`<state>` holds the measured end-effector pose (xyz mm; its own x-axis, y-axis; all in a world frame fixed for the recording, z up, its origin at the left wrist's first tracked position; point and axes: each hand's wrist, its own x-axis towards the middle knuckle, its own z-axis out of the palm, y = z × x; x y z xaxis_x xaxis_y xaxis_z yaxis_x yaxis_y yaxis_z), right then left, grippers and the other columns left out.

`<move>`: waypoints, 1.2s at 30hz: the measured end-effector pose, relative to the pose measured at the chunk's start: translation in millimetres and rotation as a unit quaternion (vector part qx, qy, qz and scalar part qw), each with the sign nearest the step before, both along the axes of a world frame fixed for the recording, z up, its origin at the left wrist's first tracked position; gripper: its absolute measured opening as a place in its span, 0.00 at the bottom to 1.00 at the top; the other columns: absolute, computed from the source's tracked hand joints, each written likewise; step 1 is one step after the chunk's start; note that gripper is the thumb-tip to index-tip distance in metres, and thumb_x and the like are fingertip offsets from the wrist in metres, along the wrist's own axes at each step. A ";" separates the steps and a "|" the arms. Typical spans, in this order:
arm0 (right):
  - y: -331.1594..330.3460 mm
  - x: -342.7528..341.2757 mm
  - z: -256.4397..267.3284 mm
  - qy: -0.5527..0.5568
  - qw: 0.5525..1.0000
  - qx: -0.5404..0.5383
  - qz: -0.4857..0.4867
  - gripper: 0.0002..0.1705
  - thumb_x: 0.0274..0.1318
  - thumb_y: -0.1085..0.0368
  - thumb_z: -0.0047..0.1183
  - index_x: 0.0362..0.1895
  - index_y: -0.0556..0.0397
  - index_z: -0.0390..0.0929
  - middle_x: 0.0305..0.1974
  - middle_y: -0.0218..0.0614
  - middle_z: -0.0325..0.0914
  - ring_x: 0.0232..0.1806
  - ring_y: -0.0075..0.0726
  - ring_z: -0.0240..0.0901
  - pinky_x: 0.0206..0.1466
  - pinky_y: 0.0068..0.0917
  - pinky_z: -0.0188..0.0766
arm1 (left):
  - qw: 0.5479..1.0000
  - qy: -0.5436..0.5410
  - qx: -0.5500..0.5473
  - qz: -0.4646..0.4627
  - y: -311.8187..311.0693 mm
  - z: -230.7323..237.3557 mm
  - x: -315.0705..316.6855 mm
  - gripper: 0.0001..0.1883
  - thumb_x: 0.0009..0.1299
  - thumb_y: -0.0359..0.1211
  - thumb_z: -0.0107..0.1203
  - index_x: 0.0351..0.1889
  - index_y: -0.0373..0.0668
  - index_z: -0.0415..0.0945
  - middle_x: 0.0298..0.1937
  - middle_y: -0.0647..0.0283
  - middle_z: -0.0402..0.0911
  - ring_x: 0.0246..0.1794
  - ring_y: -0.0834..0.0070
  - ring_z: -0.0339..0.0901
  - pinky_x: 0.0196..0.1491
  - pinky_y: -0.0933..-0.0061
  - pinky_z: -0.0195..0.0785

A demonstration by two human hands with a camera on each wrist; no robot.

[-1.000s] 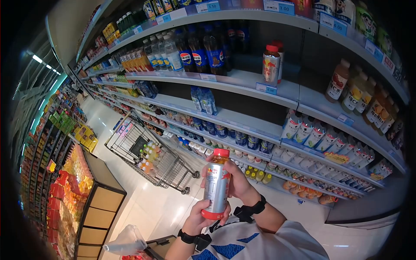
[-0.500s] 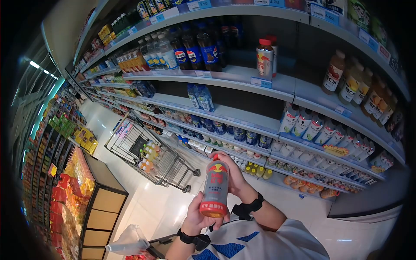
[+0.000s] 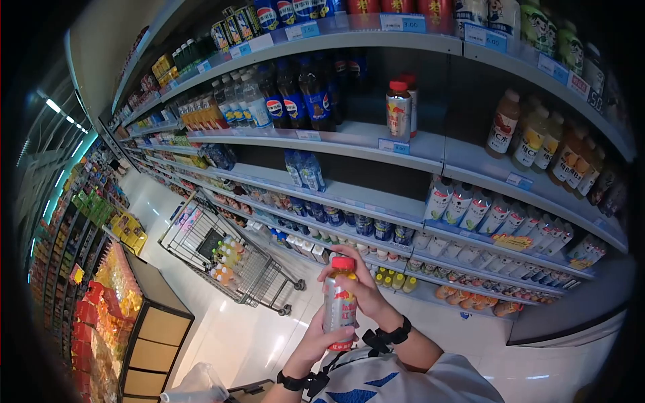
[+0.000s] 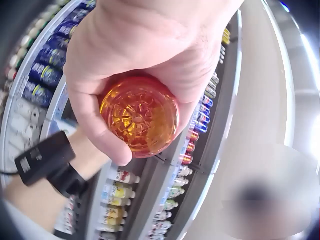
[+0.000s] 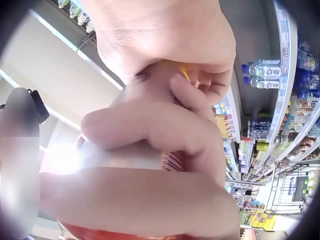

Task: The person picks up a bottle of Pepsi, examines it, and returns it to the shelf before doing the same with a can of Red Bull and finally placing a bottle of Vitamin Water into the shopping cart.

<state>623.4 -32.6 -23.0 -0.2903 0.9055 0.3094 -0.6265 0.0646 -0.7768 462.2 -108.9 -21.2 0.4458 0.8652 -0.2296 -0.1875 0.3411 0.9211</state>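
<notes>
Both hands hold a silver drink bottle (image 3: 334, 310) with a red cap and red bottom band, tilted in front of the chest. My left hand (image 3: 314, 342) grips its lower part, thumb across the front. Around the upper part, just below the cap, curl the fingers of my right hand (image 3: 366, 290). The left wrist view looks at the bottle's amber base (image 4: 139, 120), with the left hand (image 4: 145, 45) wrapped round it. In the right wrist view fingers cover most of the bottle (image 5: 120, 156).
Ahead, a long shelf (image 3: 363, 138) carries cola bottles (image 3: 312, 97), cartons and a similar red-capped bottle (image 3: 398, 113). A shopping cart (image 3: 259, 269) with several bottles in it stands on the aisle floor to the left. Further left is a display stand (image 3: 151, 336) of packaged goods.
The bottle has turned between my hands, its front logo coming round and then partly away. My right hand has shifted its hold near the cap. The shelves sit lower in the head view.
</notes>
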 end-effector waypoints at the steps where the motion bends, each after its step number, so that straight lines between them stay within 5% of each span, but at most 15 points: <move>1: -0.6 -0.4 -9.2 0.013 1.000 0.008 0.014 0.46 0.60 0.53 0.62 0.76 0.48 0.53 0.52 0.48 0.78 0.51 0.37 0.78 0.59 0.35 0.74 | 0.995 0.074 0.057 0.033 1.4 1.1 4.1 0.36 0.62 0.31 0.71 0.67 0.39 0.64 0.49 0.57 0.80 0.44 0.69 0.84 0.50 0.66 0.79; 2: -3.9 2.3 -14.4 -0.002 0.999 -0.005 0.046 0.49 0.57 0.54 0.65 0.77 0.51 0.53 0.56 0.47 0.78 0.54 0.38 0.78 0.63 0.37 0.72 | 0.982 0.134 0.120 0.064 0.9 5.9 8.2 0.37 0.61 0.32 0.73 0.66 0.38 0.66 0.50 0.58 0.81 0.45 0.72 0.83 0.51 0.68 0.78; 4: -9.6 6.8 -36.8 -0.043 0.994 -0.033 0.096 0.39 0.51 0.54 0.72 0.65 0.55 0.72 0.57 0.44 0.79 0.59 0.37 0.77 0.66 0.37 0.72 | 0.926 0.248 0.257 0.120 3.9 11.2 13.6 0.35 0.60 0.35 0.74 0.64 0.37 0.69 0.51 0.59 0.81 0.47 0.75 0.82 0.53 0.69 0.76; 10: -17.6 32.1 -14.3 -0.117 0.993 -0.004 -0.012 0.34 0.44 0.55 0.76 0.55 0.55 0.80 0.49 0.41 0.84 0.55 0.38 0.80 0.61 0.36 0.74 | 0.955 0.215 0.196 0.061 9.4 -6.2 9.3 0.35 0.63 0.39 0.74 0.66 0.36 0.72 0.50 0.58 0.85 0.50 0.73 0.83 0.53 0.69 0.77; 12: -14.0 45.4 8.8 -0.383 0.859 0.191 -0.283 0.33 0.41 0.53 0.77 0.51 0.55 0.83 0.48 0.42 0.85 0.47 0.42 0.81 0.56 0.35 0.75 | 0.956 0.195 0.207 0.069 10.5 -17.5 4.0 0.36 0.63 0.38 0.74 0.67 0.37 0.72 0.49 0.58 0.86 0.51 0.74 0.82 0.53 0.71 0.77; 13: -15.5 50.6 25.0 -0.417 0.807 0.211 -0.360 0.32 0.37 0.52 0.79 0.47 0.54 0.84 0.44 0.43 0.84 0.42 0.44 0.79 0.49 0.35 0.75 | 0.967 0.179 0.172 0.061 9.8 -19.0 -0.1 0.33 0.65 0.35 0.72 0.66 0.37 0.72 0.50 0.58 0.86 0.52 0.75 0.82 0.53 0.71 0.76; 14: -10.1 59.0 38.0 -0.417 0.804 0.218 -0.363 0.32 0.37 0.52 0.79 0.47 0.54 0.84 0.44 0.43 0.84 0.42 0.44 0.79 0.49 0.35 0.75 | 0.976 0.162 0.136 0.054 8.1 -21.6 -4.3 0.30 0.67 0.33 0.71 0.65 0.37 0.73 0.51 0.59 0.86 0.52 0.75 0.81 0.52 0.71 0.75; 16: 4.4 80.9 63.7 -0.399 0.741 0.291 -0.456 0.31 0.35 0.54 0.80 0.45 0.53 0.83 0.42 0.41 0.84 0.39 0.43 0.78 0.46 0.34 0.76 | 0.973 0.166 0.155 0.044 1.1 -36.2 -14.7 0.31 0.70 0.41 0.68 0.66 0.36 0.71 0.52 0.55 0.86 0.51 0.69 0.83 0.52 0.68 0.76; 18: 24.6 102.6 85.4 -0.332 0.704 0.309 -0.546 0.29 0.36 0.58 0.81 0.44 0.52 0.81 0.39 0.37 0.83 0.38 0.39 0.78 0.46 0.32 0.76 | 0.957 0.194 0.200 0.078 -5.4 -56.2 -26.9 0.24 0.73 0.34 0.62 0.66 0.37 0.72 0.49 0.56 0.86 0.46 0.74 0.83 0.49 0.72 0.77; 22: 85.7 147.6 112.8 -0.167 0.758 0.186 -0.602 0.29 0.42 0.62 0.78 0.47 0.53 0.77 0.40 0.34 0.81 0.40 0.33 0.77 0.48 0.30 0.74 | 0.952 0.226 0.176 0.106 -24.2 -75.7 -45.2 0.22 0.73 0.31 0.63 0.64 0.36 0.74 0.46 0.62 0.86 0.42 0.80 0.79 0.45 0.77 0.73; 25: 139.4 189.3 134.0 -0.153 0.693 0.214 -0.671 0.29 0.43 0.60 0.78 0.47 0.53 0.77 0.39 0.37 0.81 0.38 0.41 0.80 0.47 0.35 0.76 | 0.953 0.223 0.168 0.120 -35.1 -89.0 -57.2 0.22 0.73 0.31 0.63 0.64 0.37 0.74 0.44 0.62 0.85 0.42 0.79 0.79 0.44 0.76 0.73; 27: 161.1 209.5 145.4 -0.332 0.513 0.230 -0.757 0.29 0.45 0.54 0.76 0.47 0.54 0.77 0.38 0.43 0.83 0.38 0.51 0.82 0.46 0.40 0.77 | 0.952 0.228 0.155 0.130 -38.7 -100.0 -64.1 0.22 0.73 0.32 0.62 0.64 0.37 0.74 0.44 0.61 0.86 0.42 0.78 0.80 0.44 0.75 0.74; 28: 172.4 215.6 151.4 -0.330 0.515 0.237 -0.755 0.29 0.45 0.54 0.76 0.47 0.54 0.77 0.38 0.43 0.83 0.38 0.51 0.82 0.46 0.40 0.77 | 0.952 0.224 0.156 0.137 -38.9 -103.3 -66.8 0.22 0.73 0.32 0.62 0.64 0.37 0.74 0.44 0.61 0.86 0.42 0.78 0.80 0.44 0.75 0.74; 30: 187.9 224.7 161.0 -0.329 0.596 0.162 -0.714 0.32 0.46 0.49 0.75 0.47 0.55 0.77 0.38 0.48 0.85 0.39 0.57 0.83 0.46 0.45 0.77 | 0.950 0.241 0.155 0.125 -41.4 -105.2 -70.7 0.22 0.73 0.32 0.62 0.63 0.36 0.74 0.44 0.60 0.86 0.42 0.76 0.80 0.45 0.74 0.74; 36: 220.6 238.9 163.3 -0.409 0.600 0.088 -0.682 0.41 0.43 0.43 0.74 0.55 0.55 0.76 0.45 0.53 0.85 0.50 0.62 0.82 0.53 0.47 0.78 | 0.953 0.251 0.136 0.102 -41.4 -100.2 -72.6 0.22 0.73 0.31 0.61 0.64 0.36 0.74 0.44 0.59 0.87 0.43 0.75 0.82 0.46 0.72 0.76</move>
<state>862.4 188.1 140.3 0.5648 0.4467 0.6939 0.6879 0.2096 -0.6949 389.6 -150.3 -121.3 0.1555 0.9800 -0.1243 0.2637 0.0800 0.9613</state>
